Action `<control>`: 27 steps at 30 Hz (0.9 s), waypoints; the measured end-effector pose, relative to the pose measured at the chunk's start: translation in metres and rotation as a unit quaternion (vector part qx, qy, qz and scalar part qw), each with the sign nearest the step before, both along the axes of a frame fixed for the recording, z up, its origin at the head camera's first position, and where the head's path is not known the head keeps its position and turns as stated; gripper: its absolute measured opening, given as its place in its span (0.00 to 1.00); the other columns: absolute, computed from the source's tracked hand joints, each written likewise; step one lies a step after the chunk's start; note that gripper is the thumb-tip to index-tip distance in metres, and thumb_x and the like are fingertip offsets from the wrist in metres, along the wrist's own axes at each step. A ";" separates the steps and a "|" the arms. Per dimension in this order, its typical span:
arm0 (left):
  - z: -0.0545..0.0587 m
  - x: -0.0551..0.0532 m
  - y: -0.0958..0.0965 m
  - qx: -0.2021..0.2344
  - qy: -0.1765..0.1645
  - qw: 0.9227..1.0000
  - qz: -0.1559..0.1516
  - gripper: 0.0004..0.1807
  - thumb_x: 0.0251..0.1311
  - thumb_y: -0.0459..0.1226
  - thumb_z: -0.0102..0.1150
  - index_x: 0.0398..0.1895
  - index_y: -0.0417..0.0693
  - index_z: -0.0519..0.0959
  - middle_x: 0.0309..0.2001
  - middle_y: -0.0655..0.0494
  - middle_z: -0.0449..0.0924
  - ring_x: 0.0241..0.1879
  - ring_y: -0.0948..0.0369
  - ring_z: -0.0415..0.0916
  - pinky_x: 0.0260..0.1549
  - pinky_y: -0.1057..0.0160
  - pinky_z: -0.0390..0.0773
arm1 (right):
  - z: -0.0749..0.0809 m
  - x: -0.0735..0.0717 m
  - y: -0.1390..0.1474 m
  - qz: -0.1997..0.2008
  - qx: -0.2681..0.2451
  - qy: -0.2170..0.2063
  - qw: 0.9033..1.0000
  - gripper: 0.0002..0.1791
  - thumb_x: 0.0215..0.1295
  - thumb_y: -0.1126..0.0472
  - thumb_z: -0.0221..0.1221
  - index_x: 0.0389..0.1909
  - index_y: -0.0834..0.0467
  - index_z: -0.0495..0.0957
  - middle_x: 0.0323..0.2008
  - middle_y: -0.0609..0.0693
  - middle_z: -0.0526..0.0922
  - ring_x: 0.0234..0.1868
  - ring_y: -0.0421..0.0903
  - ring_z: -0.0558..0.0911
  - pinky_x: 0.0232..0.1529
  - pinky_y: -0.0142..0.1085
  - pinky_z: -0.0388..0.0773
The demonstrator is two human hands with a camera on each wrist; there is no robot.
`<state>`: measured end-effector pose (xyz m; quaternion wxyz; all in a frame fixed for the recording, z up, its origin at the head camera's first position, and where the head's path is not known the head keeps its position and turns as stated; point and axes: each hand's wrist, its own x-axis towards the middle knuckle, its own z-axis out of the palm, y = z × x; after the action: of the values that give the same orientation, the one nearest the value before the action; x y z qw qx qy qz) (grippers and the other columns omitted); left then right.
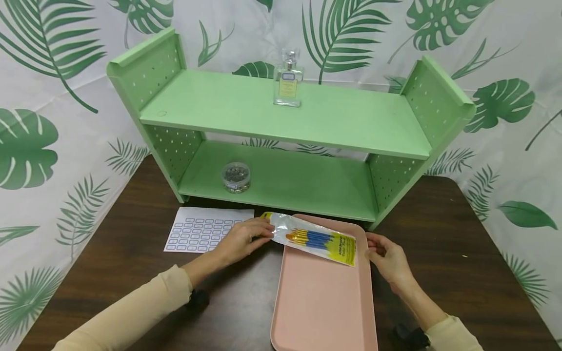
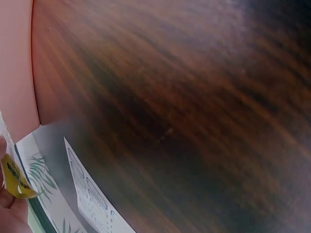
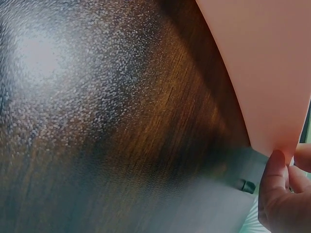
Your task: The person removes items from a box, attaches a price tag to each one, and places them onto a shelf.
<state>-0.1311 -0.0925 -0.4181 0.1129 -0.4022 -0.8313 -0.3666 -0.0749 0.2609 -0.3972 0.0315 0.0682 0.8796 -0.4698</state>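
My left hand [image 1: 246,239] pinches the left end of a clear packet of artist brushes [image 1: 313,239], blue-handled with gold ferrules and a yellow label. The packet lies slantwise over the far part of a pink tray [image 1: 322,302]. In the left wrist view, the packet's yellow end [image 2: 17,179] shows between thumb and fingers at the left edge. At the tray's right rim, near its far corner, my right hand [image 1: 391,261] grips the edge. The right wrist view shows thumb and fingers [image 3: 276,170] on either side of that pink rim.
A green two-tier shelf [image 1: 281,175] stands behind the tray. On its upper board is a glass perfume bottle [image 1: 288,83]; below, a round clear tub [image 1: 236,178] of small shiny pieces. A white label sheet [image 1: 193,231] lies left on the dark wooden table [image 1: 443,273].
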 end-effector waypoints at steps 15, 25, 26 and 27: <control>0.014 0.017 -0.025 -0.021 -0.002 1.000 -0.006 0.05 0.55 0.31 0.62 0.35 0.46 0.80 0.36 0.57 0.85 0.37 0.62 0.81 0.37 0.63 0.79 | -0.003 0.000 0.001 0.003 0.000 0.009 1.000 0.23 0.60 0.74 0.53 0.58 0.71 0.69 0.48 0.66 0.77 0.38 0.34 0.74 0.35 0.21 0.73; 0.026 0.040 -0.068 -0.043 -0.020 0.999 -0.027 0.07 0.54 0.29 0.63 0.36 0.47 0.81 0.34 0.60 0.85 0.35 0.68 0.80 0.34 0.70 0.78 | -0.003 0.001 0.001 0.006 -0.010 0.014 1.000 0.22 0.61 0.75 0.53 0.58 0.72 0.69 0.48 0.67 0.77 0.36 0.28 0.72 0.36 0.21 0.73; 0.027 0.042 -0.074 -0.045 -0.023 0.998 -0.031 0.08 0.53 0.28 0.63 0.36 0.48 0.81 0.34 0.60 0.85 0.34 0.69 0.80 0.33 0.72 0.78 | -0.003 0.001 0.001 0.006 -0.009 0.015 1.000 0.22 0.61 0.75 0.53 0.58 0.72 0.69 0.48 0.67 0.77 0.36 0.28 0.72 0.35 0.21 0.73; 0.028 0.044 -0.079 -0.048 -0.026 0.998 -0.036 0.08 0.53 0.28 0.63 0.36 0.48 0.81 0.34 0.60 0.85 0.34 0.69 0.79 0.33 0.73 0.77 | -0.003 0.001 0.001 0.005 -0.007 0.016 1.000 0.22 0.61 0.75 0.53 0.58 0.72 0.69 0.48 0.67 0.77 0.36 0.28 0.72 0.35 0.20 0.72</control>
<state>-0.0866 -0.1711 -0.3897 0.0586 -0.4274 -0.8355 -0.3404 -0.0738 0.2620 -0.4001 0.0201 0.0560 0.8768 -0.4771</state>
